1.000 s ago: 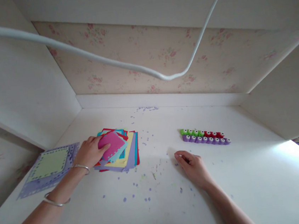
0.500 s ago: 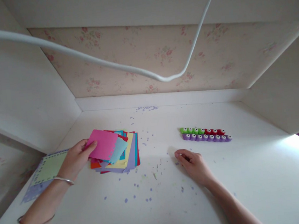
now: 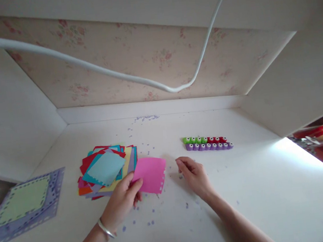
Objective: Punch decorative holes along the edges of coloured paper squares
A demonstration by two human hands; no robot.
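Observation:
Between the thumb and fingers of my left hand (image 3: 125, 192) is a pink sheet of paper (image 3: 150, 175), with punched holes along its right and lower right edge. It is held over the white table, just right of a loose stack of coloured papers (image 3: 105, 168) topped by a light blue sheet. My right hand (image 3: 194, 175) rests near the table, a little right of the pink sheet and apart from it. Its fingers are curled together; whether anything is inside them is hidden.
Purple and pale green sheets (image 3: 25, 202) with punched edges lie at the far left. Two rows of green, red and purple eye-like pieces (image 3: 208, 143) sit at the right. Small purple paper dots are scattered on the table (image 3: 172, 227). A white cable (image 3: 134, 77) hangs in front.
My left hand has carried the pink sheet off the stack to the right, toward my right hand. The camera view has shifted; my right hand stays curled.

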